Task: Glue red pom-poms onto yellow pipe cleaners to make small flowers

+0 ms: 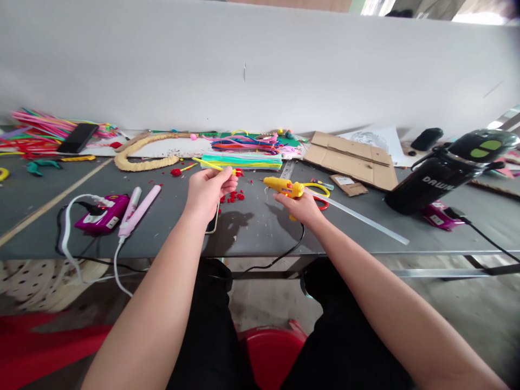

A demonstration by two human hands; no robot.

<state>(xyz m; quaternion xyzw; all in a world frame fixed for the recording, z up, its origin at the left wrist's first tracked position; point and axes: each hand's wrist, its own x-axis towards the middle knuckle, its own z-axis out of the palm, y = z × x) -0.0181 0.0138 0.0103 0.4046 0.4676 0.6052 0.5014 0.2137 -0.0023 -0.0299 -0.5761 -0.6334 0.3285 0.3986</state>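
My left hand [211,187] is closed on a thin yellow stem [208,163], likely a pipe cleaner, with red bits at its right end [239,173]. My right hand [304,208] grips a yellow hot glue gun [284,186], its nozzle pointing left toward the stem but apart from it. A long translucent glue stick [361,216] juts from the gun's back. Small red pieces [233,197] lie scattered on the table between my hands. A phone [212,223] is partly hidden under my left wrist. Scissors with yellow and red handles [324,189] show behind my right hand.
On the left lie a pink hair straightener [138,212] and a purple power adapter [103,214]. Pipe cleaner bundles [244,160] line the back, near a curved tan band [142,163]. Cardboard [351,160] and a black bottle [430,179] stand right. A black cord [280,255] hangs over the front edge.
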